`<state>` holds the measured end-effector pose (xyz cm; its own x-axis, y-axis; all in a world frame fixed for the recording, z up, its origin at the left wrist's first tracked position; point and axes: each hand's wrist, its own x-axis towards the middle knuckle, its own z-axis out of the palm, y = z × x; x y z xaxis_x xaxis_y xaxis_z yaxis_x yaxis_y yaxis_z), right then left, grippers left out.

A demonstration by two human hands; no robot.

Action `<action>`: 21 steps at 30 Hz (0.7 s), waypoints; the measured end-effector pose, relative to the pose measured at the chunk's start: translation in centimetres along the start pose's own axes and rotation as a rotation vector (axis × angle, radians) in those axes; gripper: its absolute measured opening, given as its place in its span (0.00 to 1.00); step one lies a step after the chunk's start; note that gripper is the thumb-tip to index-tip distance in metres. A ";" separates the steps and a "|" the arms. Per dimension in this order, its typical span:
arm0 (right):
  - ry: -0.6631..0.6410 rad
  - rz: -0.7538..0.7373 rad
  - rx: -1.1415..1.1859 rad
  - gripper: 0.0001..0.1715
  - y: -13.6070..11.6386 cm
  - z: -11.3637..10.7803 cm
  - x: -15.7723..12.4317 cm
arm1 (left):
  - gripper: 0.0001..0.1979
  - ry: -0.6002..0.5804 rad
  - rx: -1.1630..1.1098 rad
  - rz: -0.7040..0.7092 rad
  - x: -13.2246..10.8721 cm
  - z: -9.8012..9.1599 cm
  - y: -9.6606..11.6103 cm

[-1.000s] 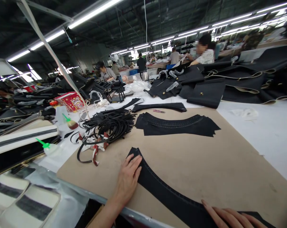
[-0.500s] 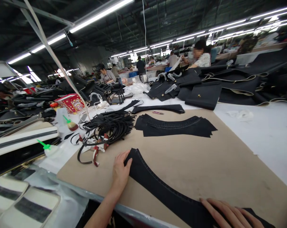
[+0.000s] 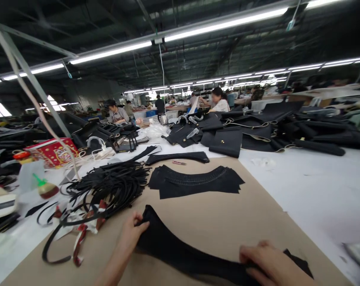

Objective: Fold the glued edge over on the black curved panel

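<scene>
A long curved black fabric panel (image 3: 180, 250) stretches across the near part of the brown board. My left hand (image 3: 131, 234) pinches its upper left end between thumb and fingers. Toward the other end, my right hand (image 3: 272, 260) grips the panel with fingers bent around its edge; part of the panel is hidden beneath that hand. Beyond it lies a stack of similar curved black panels (image 3: 194, 184) with pale marks along the upper curve. To the left sits a heap of thin black strips (image 3: 114, 186).
Small red-handled snips (image 3: 179, 163) lie by another curved black stack (image 3: 176, 157). Red-and-white scraps (image 3: 78, 242) are at left, near a green-tipped bottle (image 3: 45, 188) and a red box (image 3: 51, 153). Black bag pieces (image 3: 224, 139) pile up behind. A pole (image 3: 38, 87) rises at left; people work beyond.
The view has swung right. My right hand has gone from lying spread on the panel to gripping it, and my left hand now pinches the end; the panel looks slightly lifted.
</scene>
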<state>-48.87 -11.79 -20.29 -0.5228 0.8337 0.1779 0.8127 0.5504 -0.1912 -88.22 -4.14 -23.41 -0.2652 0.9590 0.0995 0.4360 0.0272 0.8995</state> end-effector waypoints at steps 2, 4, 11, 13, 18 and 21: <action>-0.021 0.064 -0.064 0.16 1.2 -2.1 3.2 | 0.17 0.038 -0.070 -0.005 2.5 1.0 0.9; -0.030 0.082 -0.211 0.16 2.9 -3.6 7.0 | 0.21 0.097 -0.100 -0.006 5.5 2.2 1.9; 0.126 0.104 -0.307 0.20 9.3 -4.1 18.8 | 0.25 0.351 0.121 0.017 12.7 5.7 5.3; 0.200 0.165 -0.297 0.23 9.5 -3.9 18.9 | 0.26 0.382 0.194 0.053 12.1 6.7 5.6; 0.226 0.288 -0.286 0.17 5.2 -2.3 9.6 | 0.28 0.115 0.323 0.611 6.9 11.9 2.1; 0.191 0.318 -0.296 0.18 2.9 2.0 2.5 | 0.27 -0.179 0.250 0.933 3.2 17.7 0.1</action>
<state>-48.28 -8.04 -22.33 -0.2023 0.9203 0.3349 0.9776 0.2098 0.0139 -73.79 3.91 -30.59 0.4029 0.6542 0.6401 0.5794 -0.7237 0.3749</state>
